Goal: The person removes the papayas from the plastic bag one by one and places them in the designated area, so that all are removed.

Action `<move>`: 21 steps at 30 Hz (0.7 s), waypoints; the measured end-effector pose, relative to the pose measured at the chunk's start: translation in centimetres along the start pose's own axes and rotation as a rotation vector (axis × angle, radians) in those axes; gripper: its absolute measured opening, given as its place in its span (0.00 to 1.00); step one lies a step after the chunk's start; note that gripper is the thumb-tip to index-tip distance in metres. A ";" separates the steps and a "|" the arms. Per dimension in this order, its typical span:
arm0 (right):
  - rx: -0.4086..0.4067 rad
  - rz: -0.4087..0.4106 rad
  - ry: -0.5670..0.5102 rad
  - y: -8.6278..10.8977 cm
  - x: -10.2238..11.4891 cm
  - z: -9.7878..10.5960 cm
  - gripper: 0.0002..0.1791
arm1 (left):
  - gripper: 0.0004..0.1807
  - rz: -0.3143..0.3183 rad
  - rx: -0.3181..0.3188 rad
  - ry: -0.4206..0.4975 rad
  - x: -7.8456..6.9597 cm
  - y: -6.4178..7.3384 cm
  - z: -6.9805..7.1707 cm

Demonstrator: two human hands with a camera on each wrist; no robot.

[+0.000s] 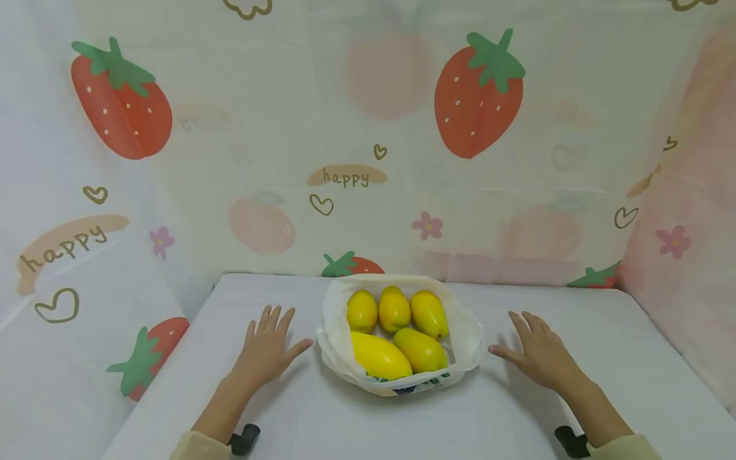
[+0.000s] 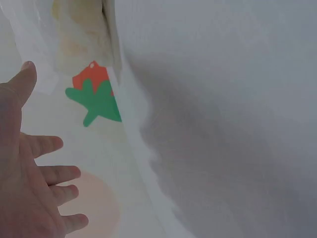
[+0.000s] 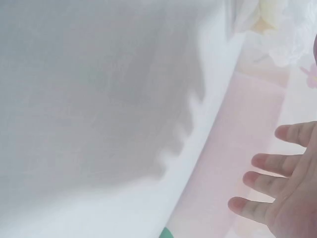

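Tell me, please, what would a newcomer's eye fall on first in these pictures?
Probably the five yellow fruits, apparently mangoes, in an open white plastic bag at the middle of the white table. Next, the bare left hand and right hand, fingers spread, on either side of the bag. Behind, two big red strawberries are printed high on the pale backdrop.

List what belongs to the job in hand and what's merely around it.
Apparently in the job:
- left hand
- right hand
- white bag
- five yellow fruits inside it

Merely around:
- white table
- strawberry-print backdrop
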State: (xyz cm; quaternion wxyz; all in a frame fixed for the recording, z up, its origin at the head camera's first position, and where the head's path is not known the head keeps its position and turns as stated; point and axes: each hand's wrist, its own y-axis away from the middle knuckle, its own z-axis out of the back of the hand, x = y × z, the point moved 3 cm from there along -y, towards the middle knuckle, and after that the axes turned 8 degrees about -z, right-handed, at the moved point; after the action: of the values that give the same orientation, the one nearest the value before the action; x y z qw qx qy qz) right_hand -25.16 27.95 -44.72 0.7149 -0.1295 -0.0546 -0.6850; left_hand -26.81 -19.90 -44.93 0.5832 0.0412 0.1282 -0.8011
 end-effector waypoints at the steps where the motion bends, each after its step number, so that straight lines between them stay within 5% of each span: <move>1: 0.006 -0.001 -0.007 0.0 0.1 0.1 0.51 | 0.44 0.001 -0.001 0.003 0.0 -0.1 0.1; 14: 0.033 0.010 -0.123 -0.8 0.9 1.4 0.50 | 0.44 -0.017 -0.057 0.186 -0.1 -1.5 0.2; 21: 0.044 0.020 -0.190 -0.8 1.4 1.3 0.49 | 0.46 0.038 -0.015 0.314 -0.2 -1.2 -0.2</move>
State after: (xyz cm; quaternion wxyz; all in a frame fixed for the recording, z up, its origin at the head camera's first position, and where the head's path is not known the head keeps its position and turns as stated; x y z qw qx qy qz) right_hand -25.80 26.90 -43.01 0.7161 -0.1788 -0.1357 -0.6609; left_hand -27.94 -19.30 -44.90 0.5714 0.1642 0.2230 -0.7726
